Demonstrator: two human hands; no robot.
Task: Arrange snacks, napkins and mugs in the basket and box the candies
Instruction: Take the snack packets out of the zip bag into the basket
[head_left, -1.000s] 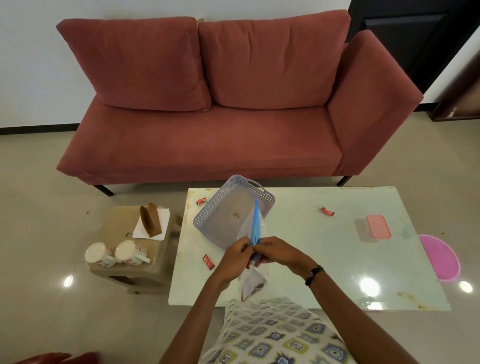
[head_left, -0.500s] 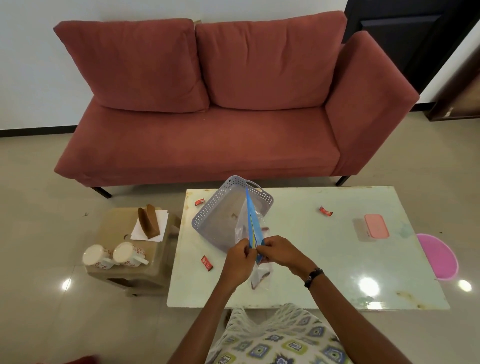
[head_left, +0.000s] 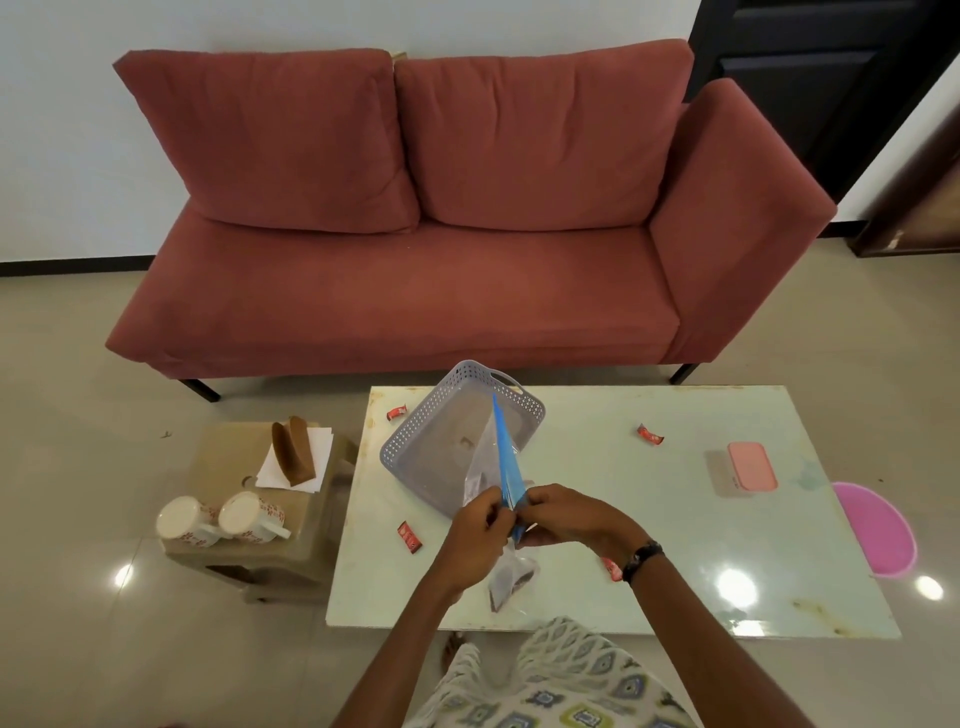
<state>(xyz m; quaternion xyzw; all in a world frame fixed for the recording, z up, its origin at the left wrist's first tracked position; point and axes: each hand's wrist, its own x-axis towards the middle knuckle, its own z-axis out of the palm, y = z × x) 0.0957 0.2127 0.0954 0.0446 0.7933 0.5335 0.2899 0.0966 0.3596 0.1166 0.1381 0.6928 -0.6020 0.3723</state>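
While a clear zip bag (head_left: 496, 470) with a blue strip along its top is held up over the near edge of the table (head_left: 597, 493), both hands are closed on it from either side. The left hand (head_left: 480, 535) is pinched shut on the bag's left face, and the right hand (head_left: 563, 517) is pinched shut on its right face, thumb and fingers meeting at the blue strip. The strip is seen edge-on, rising from the hands toward the far side of the table; the lower end of the bag (with something dark gathered inside it) hangs below the hands and touches the tabletop.

Just behind the hands, a grey perforated basket (head_left: 415, 441) is set on the table, turned at an angle; whether anything lies in it cannot be told. Small red candies are scattered over the tabletop: one (head_left: 396, 413) by the far left corner, one (head_left: 409, 537) left of the left hand, one (head_left: 650, 434) to the right of the basket, and one (head_left: 612, 568) partly hidden under the right wrist. A box with a pink lid (head_left: 750, 466) is placed, closed, toward the right end, well apart from the candies.

On a low stool (head_left: 228, 457) left of the table, two patterned mugs (head_left: 223, 521) are laid on their sides, touching each other, and white napkins (head_left: 317, 452) are stacked beneath a brown holder (head_left: 293, 449).
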